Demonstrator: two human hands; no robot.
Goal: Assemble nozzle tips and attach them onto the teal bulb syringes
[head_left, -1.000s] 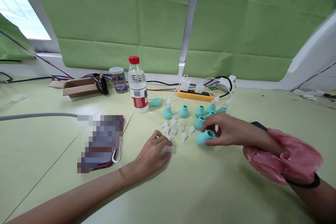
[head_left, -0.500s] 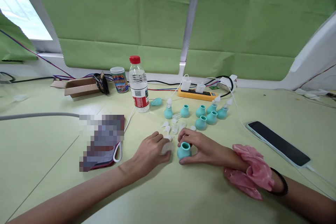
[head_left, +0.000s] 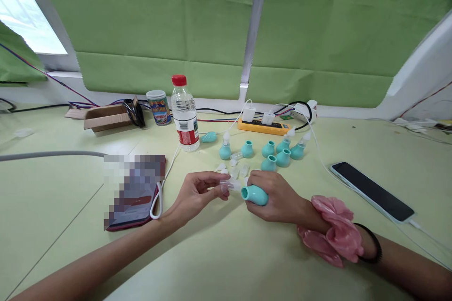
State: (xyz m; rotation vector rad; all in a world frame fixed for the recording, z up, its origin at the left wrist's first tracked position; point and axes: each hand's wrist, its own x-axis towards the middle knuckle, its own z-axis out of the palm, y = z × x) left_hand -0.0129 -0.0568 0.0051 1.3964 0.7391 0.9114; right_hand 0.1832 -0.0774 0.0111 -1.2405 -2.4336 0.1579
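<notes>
My left hand (head_left: 201, 194) pinches a clear plastic tube (head_left: 232, 185), held level with its free end pointing right. My right hand (head_left: 277, 195) is wrapped round a teal rubber bulb (head_left: 256, 195), tipped on its side so that its open neck faces left. A small gap separates the tube from the bulb's neck. Just beyond my hands lie loose clear and white plastic pieces (head_left: 244, 170), partly hidden. Behind them stand several open teal bulbs (head_left: 269, 163), and a few others carry white tips, such as the bulb (head_left: 225, 151) on the left.
A water bottle (head_left: 186, 120) with a red cap stands behind my left hand, near a can (head_left: 158, 108) and a cardboard box (head_left: 109, 118). One phone (head_left: 136, 197) lies left, another (head_left: 372, 191) right, both with cables. A yellow power strip (head_left: 264, 126) sits at the back.
My left hand has lifted the clear tube from the table. My right hand has closed round the bulb and tipped it from upright to sideways, neck towards the tube.
</notes>
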